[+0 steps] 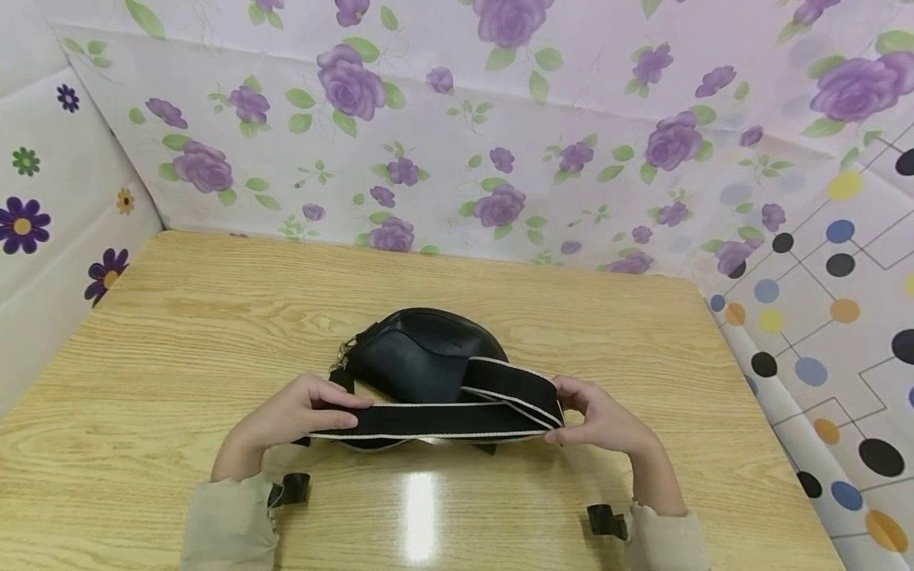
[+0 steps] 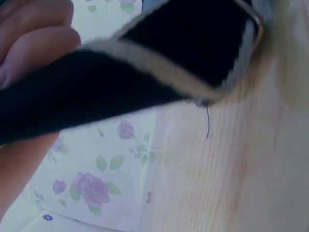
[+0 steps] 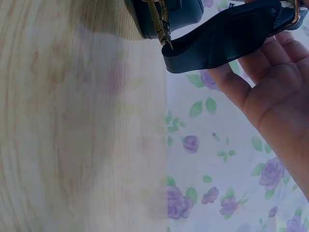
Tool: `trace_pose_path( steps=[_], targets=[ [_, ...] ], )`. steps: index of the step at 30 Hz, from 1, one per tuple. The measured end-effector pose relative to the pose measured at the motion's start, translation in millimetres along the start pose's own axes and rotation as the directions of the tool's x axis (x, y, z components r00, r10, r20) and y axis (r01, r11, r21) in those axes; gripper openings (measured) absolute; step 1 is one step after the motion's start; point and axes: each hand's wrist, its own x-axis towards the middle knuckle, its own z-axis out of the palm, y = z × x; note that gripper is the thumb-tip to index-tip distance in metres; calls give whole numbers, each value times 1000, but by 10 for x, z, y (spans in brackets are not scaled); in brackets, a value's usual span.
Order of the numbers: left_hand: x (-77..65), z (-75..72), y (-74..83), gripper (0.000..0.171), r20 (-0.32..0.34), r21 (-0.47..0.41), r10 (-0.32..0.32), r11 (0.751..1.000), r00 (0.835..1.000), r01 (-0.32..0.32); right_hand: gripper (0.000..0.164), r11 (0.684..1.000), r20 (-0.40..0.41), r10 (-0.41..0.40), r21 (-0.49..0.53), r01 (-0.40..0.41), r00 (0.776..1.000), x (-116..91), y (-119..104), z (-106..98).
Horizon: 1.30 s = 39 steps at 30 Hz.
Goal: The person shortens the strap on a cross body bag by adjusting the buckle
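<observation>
A black leather bag with a curved top lies on the table. Its wide black strap, edged in white, is stretched and folded over in front of it. My left hand pinches the strap near its left end, thumb on top. At the other end my right hand holds the folded loop between thumb and fingers. In the right wrist view a leather tab with gold-coloured hardware runs from the bag to the fingers. A twisted part of the strap crosses the left wrist view, partly hiding that hand.
The light wooden table extends around the bag. Flowered sheeting rises behind it, and dotted sheeting hangs at the right. Black wrist straps show near both cuffs.
</observation>
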Motion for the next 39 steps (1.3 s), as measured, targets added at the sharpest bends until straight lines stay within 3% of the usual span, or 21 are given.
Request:
trace_pose_path(
  steps=[11, 18, 27, 39],
  targets=[
    [-69, -48, 24, 25, -25, 1, -23, 1000, 999, 23, 32, 1000, -14, 21, 1, -21, 1000, -2, -119, 14],
    [-119, -86, 10, 25, -28, -4, -33, 999, 999, 33, 33, 1000, -15, -4, 16, 4, 1000, -41, 60, -21],
    [-149, -116, 12, 24, -52, 10, -59, 998, 997, 60, 33, 1000, -21, -9, 18, 10, 1000, -41, 55, -20],
    [-190, -152, 25, 26, -54, -8, -48, 999, 997, 48, 36, 999, -24, -31, 23, 32, 999, -51, 86, -22]
  ],
)
